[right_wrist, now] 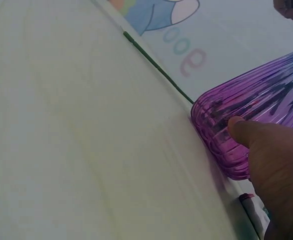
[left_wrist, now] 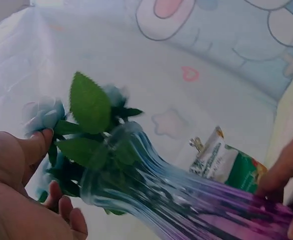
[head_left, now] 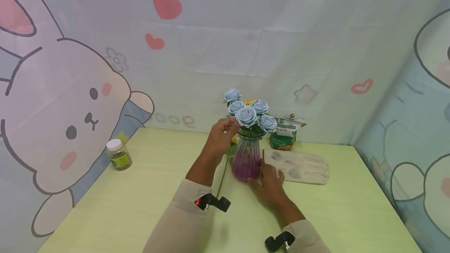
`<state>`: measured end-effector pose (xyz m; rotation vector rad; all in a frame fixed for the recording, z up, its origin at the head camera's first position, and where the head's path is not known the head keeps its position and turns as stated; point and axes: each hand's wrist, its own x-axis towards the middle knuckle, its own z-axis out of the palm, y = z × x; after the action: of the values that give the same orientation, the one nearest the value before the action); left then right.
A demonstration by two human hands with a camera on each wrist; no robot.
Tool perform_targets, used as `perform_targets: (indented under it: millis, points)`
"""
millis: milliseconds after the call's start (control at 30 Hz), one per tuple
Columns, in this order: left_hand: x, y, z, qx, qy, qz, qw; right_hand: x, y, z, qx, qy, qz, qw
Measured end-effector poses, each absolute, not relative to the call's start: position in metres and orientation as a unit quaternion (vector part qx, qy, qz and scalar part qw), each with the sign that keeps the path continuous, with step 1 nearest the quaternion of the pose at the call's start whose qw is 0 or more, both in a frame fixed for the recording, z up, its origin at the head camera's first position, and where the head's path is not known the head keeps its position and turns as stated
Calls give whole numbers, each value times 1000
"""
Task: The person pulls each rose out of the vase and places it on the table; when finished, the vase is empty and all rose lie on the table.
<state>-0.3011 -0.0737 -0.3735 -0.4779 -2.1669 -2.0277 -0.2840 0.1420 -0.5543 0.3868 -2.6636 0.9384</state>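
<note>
"Toward the back of the counter [head_left: 112, 214], how does that ribbed glass vase [head_left: 244, 161] stand?"

"Upright, purple below, clear above, blue roses [head_left: 247, 116] in its mouth"

"And the fingers?"

"The left hand's [head_left: 220, 138] pinch one bloom; the right hand's [head_left: 271, 186] are clamped on the vase near its base"

"What's around it?"

"A green stem [right_wrist: 159, 68] just left, a clipped green-and-white pouch [head_left: 283, 134] behind right, a white-lidded jar [head_left: 119, 156] well apart at the left edge"

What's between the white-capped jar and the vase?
In the head view, going from the jar to the vase: bare table, then the left forearm crossing the view, then a green stem close beside the vase.
</note>
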Motion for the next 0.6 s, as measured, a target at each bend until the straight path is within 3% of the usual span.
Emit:
perform_targets:
  millis: [400,600]
  points:
    - [-294,-84,-347,-154,-655,-739,-19,-285,141,-556,134,-922,332,148]
    - [-289,-88,-339,-182,-652,-736,-22,-286,141,-557,129,-925,326,146]
